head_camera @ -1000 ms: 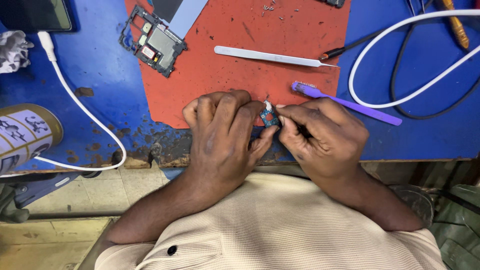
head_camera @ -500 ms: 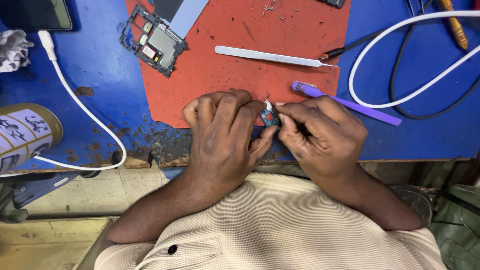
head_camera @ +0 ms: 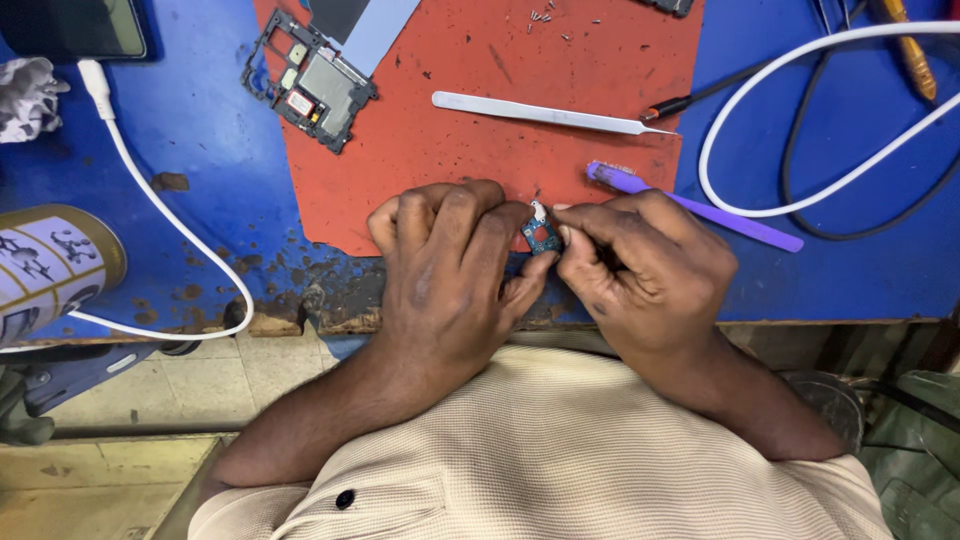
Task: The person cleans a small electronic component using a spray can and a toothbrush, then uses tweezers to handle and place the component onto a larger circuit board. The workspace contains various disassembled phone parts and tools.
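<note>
between both hands, small blue-green board point(head_camera: 543, 238)

Cream ribbed shirt, dark button

This is a small electronics repair workshop, most likely a phone repair bench. The worn blue worktop point(head_camera: 200, 190) is chipped and scuffed along its near edge, and a stained red rubber work mat point(head_camera: 480, 150) lies on it. On the mat rest a dismantled black phone frame with its exposed metal shields point(head_camera: 310, 82), a pair of long silver metal tweezers point(head_camera: 545, 113) and a scatter of tiny loose screws point(head_camera: 540, 16). A purple plastic pry tool point(head_camera: 700, 208) lies across the mat's edge, with a white charging cable point(head_camera: 160, 215) and a looped black wire point(head_camera: 850, 225) on the blue surface. A tiny blue circuit board point(head_camera: 543, 238) is pinched between the person's fingers.
</note>
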Demonstrator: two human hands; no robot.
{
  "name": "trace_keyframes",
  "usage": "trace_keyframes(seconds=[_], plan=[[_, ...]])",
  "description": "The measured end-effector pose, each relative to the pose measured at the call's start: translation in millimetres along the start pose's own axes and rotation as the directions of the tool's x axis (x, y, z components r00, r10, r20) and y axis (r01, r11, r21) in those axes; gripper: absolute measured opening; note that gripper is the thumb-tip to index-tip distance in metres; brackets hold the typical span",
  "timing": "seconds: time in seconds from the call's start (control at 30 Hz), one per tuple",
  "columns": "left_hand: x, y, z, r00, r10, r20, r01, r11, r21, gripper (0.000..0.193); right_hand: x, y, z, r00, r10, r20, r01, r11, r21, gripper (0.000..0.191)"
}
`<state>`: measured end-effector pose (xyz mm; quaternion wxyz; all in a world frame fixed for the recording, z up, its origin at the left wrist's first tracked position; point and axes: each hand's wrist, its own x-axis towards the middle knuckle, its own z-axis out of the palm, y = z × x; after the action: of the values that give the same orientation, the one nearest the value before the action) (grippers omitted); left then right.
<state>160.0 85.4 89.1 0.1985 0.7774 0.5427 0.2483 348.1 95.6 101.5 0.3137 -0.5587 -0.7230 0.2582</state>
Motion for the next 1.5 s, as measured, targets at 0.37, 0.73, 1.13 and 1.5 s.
trace_keyframes(seconds=[0.37,0.73,1.13,1.5], plan=[[-0.5,-2.4,-0.6,1.000,0.011,0.004,-0.011,1.000,-0.022,0.044,-3.8,4.2,-0.9,0.999,0.009,-0.042,-0.009,1.000,-0.003,0.016],[0.0,-0.5,-0.8,1.000,-0.001,0.010,0.001,1.000,-0.006,0.045,-4.2,4.9,-4.6,1.000,0.002,-0.011,-0.002,1.000,0.015,0.016],[-0.8,-2.0,0.6,1.000,0.017,0.012,-0.017,1.000,0.001,0.045,-1.1,3.0,-5.5,0.999,-0.019,0.033,0.018,1.000,0.023,0.018],[-1.2,-2.3,0.4,1.000,0.025,0.007,-0.025,1.000,-0.003,0.044,-3.2,2.8,-4.0,1.000,-0.008,-0.003,0.008,1.000,-0.012,0.017]])
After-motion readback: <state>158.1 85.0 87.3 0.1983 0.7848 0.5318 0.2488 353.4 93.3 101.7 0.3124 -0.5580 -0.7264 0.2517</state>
